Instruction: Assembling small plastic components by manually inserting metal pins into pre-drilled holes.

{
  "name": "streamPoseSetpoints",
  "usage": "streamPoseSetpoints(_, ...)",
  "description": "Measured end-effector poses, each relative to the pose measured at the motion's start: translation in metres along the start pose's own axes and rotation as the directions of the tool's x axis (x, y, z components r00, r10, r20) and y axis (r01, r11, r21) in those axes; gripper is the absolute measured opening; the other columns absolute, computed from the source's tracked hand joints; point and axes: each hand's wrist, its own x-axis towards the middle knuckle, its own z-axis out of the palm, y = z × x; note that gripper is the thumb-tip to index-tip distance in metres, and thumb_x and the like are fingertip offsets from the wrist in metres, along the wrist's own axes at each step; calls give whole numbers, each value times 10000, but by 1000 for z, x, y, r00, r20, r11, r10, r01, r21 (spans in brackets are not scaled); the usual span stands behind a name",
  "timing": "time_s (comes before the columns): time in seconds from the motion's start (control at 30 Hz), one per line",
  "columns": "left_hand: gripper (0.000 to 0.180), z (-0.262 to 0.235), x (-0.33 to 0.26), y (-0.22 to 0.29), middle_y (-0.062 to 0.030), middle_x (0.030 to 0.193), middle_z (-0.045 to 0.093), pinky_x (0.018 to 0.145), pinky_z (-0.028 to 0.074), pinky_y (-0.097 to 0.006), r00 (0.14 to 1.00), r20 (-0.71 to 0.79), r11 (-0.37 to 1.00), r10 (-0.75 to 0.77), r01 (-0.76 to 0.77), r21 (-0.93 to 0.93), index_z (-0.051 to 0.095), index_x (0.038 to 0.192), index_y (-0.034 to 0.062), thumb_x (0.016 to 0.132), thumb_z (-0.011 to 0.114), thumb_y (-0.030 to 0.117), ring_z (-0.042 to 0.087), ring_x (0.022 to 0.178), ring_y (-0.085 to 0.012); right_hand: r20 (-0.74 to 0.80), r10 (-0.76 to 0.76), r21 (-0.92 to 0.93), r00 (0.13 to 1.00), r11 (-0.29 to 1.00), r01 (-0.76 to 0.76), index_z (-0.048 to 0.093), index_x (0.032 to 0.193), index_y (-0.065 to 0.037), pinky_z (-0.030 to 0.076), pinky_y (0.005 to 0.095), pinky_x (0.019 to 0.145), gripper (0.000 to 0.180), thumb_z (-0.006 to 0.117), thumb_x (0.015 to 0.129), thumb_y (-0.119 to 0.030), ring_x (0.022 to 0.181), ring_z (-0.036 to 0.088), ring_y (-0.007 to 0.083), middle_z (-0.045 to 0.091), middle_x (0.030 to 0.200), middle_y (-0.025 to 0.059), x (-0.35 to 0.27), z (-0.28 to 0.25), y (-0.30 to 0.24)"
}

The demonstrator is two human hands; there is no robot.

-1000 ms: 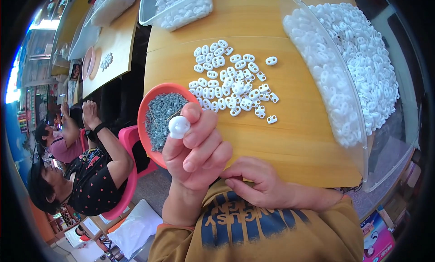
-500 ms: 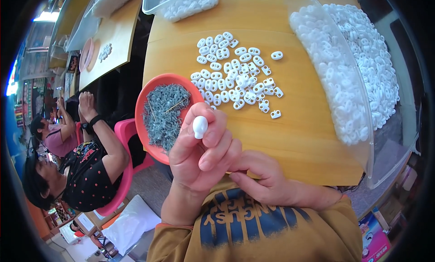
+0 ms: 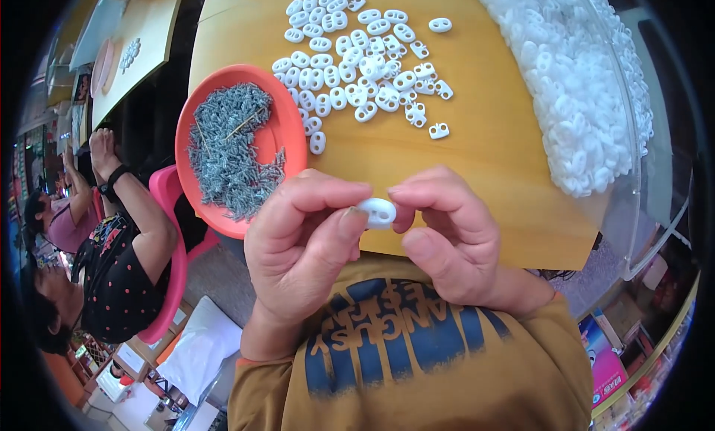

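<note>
My left hand (image 3: pixel 302 241) pinches a white two-hole plastic cord lock (image 3: pixel 381 213) between thumb and forefinger, in front of my chest. My right hand (image 3: pixel 454 233) is close beside it. Its bent forefinger reaches the right end of the cord lock, touching or nearly so, while the thumb stands apart lower down. Beyond both hands, many loose white cord locks (image 3: pixel 330 76) lie scattered on the table, some with small tabs. An orange-red plate (image 3: pixel 289 125) just past my left hand holds a heap of small grey metal springs (image 3: pixel 223 159).
A clear plastic bin (image 3: pixel 633 200) full of white parts (image 3: pixel 577 125) stands along the table's right side. On the left, a person in a dotted black top (image 3: pixel 130 282) sits on a pink chair (image 3: pixel 173 237). A white bag (image 3: pixel 201 349) lies on the floor.
The left hand has turned and lowered, so the cord lock now shows its holes instead of its rounded end. The right hand has risen from my lap side to meet it. The whole view has shifted.
</note>
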Motion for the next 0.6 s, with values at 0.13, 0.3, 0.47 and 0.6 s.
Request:
streamPoseSetpoints(0.13, 131, -5, -5, -3, -57, 808, 543, 479, 368, -147, 993, 108, 993, -42, 54, -104, 547, 943, -37, 815, 544, -7, 471, 566, -34, 42, -52, -36, 998, 998, 53, 522, 1057, 6, 411, 249, 673, 286, 576, 777, -4, 731, 512, 135, 536, 876, 79, -1, -1, 5)
streamPoseSetpoints(0.3, 132, -4, -7, -6, -57, 807, 564, 478, 371, -149, 982, 129, 960, -139, 166, -225, 536, 951, -34, 825, 536, 4, 476, 560, -36, 34, -58, -60, 998, 996, 60, 530, 1043, 0, 417, 242, 656, 289, 591, 761, 21, 719, 521, 128, 545, 857, 70, -1, 0, 5)
streamPoseSetpoints(0.47, 153, -4, -7, -5, -90, 821, 586, 476, 382, -156, 954, 147, 886, -263, 298, -355, 504, 956, -24, 829, 549, 48, 482, 549, -50, 50, -63, -41, 997, 997, 65, 533, 1037, -3, 422, 239, 644, 289, 594, 756, 29, 722, 528, 127, 553, 856, 73, -1, 0, 4)
streamPoseSetpoints(0.6, 162, -3, -6, -5, -99, 824, 592, 481, 390, -160, 949, 147, 866, -280, 316, -388, 494, 959, -21, 828, 551, 56, 488, 549, -56, 53, -63, -63, 997, 996, 67, 534, 1032, 3, 422, 239, 645, 284, 593, 755, 33, 717, 529, 127, 557, 864, 76, -1, 1, 6)
